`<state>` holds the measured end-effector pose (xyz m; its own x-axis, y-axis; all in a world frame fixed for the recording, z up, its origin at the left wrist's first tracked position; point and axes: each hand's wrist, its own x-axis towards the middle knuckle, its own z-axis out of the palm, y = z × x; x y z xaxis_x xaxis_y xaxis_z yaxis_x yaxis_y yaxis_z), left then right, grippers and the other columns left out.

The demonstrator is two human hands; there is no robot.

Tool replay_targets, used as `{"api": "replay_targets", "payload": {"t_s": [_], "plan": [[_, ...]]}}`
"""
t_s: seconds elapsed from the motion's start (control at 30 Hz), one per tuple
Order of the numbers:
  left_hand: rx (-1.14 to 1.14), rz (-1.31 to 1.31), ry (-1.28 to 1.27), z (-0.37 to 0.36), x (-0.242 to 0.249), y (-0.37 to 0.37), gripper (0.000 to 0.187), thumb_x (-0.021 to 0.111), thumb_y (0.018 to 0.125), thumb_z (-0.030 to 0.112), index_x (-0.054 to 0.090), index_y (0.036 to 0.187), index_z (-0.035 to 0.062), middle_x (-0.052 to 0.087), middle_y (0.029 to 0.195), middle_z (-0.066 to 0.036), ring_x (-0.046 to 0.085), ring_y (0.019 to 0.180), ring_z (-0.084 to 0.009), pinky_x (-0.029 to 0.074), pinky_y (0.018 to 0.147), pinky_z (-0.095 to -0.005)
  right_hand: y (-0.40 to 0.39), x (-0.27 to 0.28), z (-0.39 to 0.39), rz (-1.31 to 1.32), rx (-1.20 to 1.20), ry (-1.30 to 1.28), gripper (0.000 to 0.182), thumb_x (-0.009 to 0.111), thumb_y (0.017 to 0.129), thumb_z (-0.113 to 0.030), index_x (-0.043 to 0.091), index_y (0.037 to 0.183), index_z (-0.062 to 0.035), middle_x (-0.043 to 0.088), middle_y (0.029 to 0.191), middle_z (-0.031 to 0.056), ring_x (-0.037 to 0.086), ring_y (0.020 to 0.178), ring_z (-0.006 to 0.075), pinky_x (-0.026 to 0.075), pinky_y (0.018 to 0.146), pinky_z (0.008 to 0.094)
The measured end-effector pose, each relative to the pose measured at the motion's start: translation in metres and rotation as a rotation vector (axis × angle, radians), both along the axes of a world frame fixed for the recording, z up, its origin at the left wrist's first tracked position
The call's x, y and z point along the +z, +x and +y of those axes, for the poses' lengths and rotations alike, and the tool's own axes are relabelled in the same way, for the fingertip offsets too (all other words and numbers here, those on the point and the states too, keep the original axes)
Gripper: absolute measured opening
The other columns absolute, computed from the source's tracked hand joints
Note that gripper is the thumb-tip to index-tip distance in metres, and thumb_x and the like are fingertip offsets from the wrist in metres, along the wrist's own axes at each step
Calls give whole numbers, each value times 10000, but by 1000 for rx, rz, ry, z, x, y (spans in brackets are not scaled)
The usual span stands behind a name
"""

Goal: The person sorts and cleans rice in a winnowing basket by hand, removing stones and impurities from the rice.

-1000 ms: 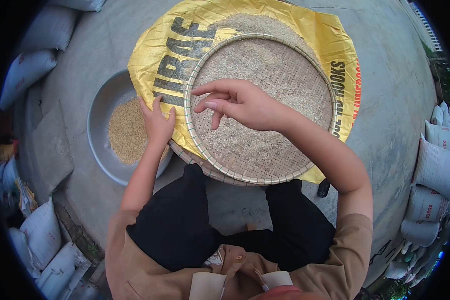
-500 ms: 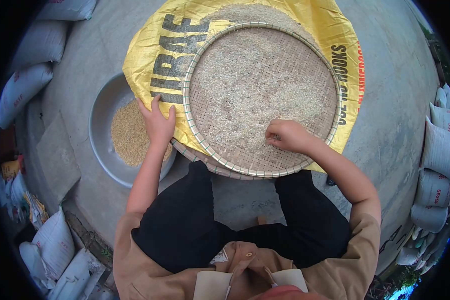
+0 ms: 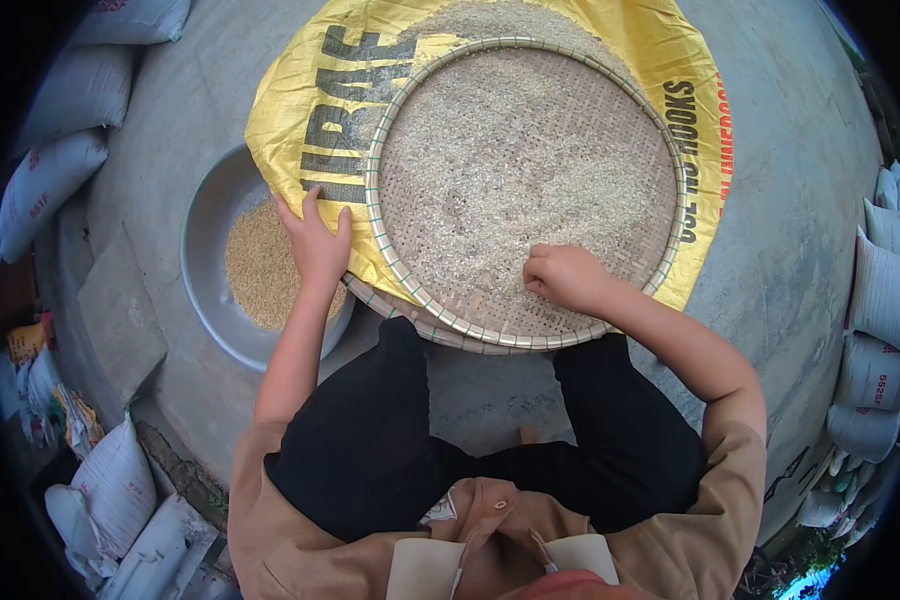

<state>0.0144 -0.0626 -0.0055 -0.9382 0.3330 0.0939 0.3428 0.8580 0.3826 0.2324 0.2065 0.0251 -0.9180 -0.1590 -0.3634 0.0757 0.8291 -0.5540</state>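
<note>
Currently, a round woven tray (image 3: 373,185) lies directly before the person, over a yellow sack (image 3: 282,110); the rim of a second woven tray (image 3: 365,292) shows beneath its near left edge. Pale grains (image 3: 500,170) cover most of the upper tray. The right hand (image 3: 570,278) is positioned over the tray's near right portion, fingers curled inward; fingertips are hidden, so whether they pinch any grains cannot be told. The left hand (image 3: 315,245), fingers spread wide, rests at the sack's left edge, beside a metal basin (image 3: 205,270) containing tan grain (image 3: 255,270).
</note>
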Motion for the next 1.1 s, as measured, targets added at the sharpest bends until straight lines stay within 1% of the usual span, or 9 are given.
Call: {"api": "replay_targets", "payload": {"t_s": [0.2,0.43,0.6,0.67,0.73,0.8,0.9,0.97,1.1], "plan": [[10,-17,11,1,1,-1,541,636,803,292,452,1263,74,97,1428,-319,251,1296,-482,323,1032,-441,-7,13,4,118,-60,61,82,550,788,-122,570,817,-48,571,784,100,602,758,301,495,655,408],[25,-34,5,1,3,0,541,636,802,301,455,1260,76,96,1429,-319,268,1286,-487,331,1024,-442,-45,22,22,33,-97,221,119,484,791,-27,569,873,-40,605,826,155,611,800,327,491,686,424],[24,-31,0,1,3,1,545,638,800,304,456,1260,77,88,1433,-317,313,1264,-484,352,1008,-442,-68,25,25,-36,-183,80,309,479,781,1,573,1075,-25,636,928,178,622,837,327,493,733,412],[32,-48,-1,2,4,0,547,639,799,305,456,1260,77,85,1435,-316,325,1257,-483,359,1002,-440,-91,38,9,-189,-142,-71,322,489,829,-38,545,1146,-22,653,964,152,642,869,269,498,758,359],[24,-40,2,1,2,0,549,627,799,312,444,1269,96,97,1428,-324,318,1254,-496,371,986,-459,-113,61,-15,-388,-165,-771,341,519,884,-110,508,1208,-3,660,1004,119,651,810,178,495,764,291],[3,-35,9,0,1,0,545,627,799,309,447,1267,95,97,1425,-330,315,1256,-496,370,987,-458,-119,98,-36,-472,-46,-1357,363,522,914,-164,492,1218,34,622,1109,133,642,849,155,500,791,293],[-6,-22,1,-1,1,1,539,628,799,307,452,1262,92,97,1422,-335,309,1260,-495,368,991,-455,-127,88,-26,-241,55,-1098,390,525,918,-184,478,1235,38,608,1117,146,638,858,159,498,817,296],[5,-15,-6,0,0,-3,536,628,800,307,455,1260,92,99,1422,-335,306,1262,-495,367,992,-452,-118,60,-5,-183,-166,-748,347,557,881,-158,536,1183,12,653,957,92,637,827,149,496,736,278],[17,-19,8,1,2,-1,539,628,800,306,451,1262,91,99,1429,-317,287,1276,-489,371,990,-450,-65,11,43,-177,-333,-524,247,619,817,-67,598,1051,12,648,842,81,622,757,138,494,672,269]]}}
